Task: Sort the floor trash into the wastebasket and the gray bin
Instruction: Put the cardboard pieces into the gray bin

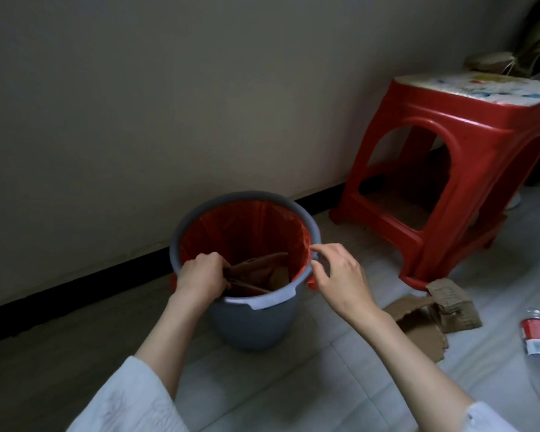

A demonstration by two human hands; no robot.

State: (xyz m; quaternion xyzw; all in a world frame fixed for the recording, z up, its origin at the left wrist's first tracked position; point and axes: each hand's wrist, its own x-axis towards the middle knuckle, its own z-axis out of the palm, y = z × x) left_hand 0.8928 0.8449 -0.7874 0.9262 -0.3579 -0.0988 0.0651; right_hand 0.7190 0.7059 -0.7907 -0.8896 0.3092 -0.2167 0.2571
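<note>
Two cardboard pieces [256, 272] inside gray bin [250, 319] (red-lined), left hand [200, 275] gripping their 9 o'clock edge, right hand [340, 275] pinching liner at 3 o'clock rim; judged light, stiff, creasable, best held by an edge.

left hand [201, 275] curled, right hand [340, 275] seemingly pinching
</note>
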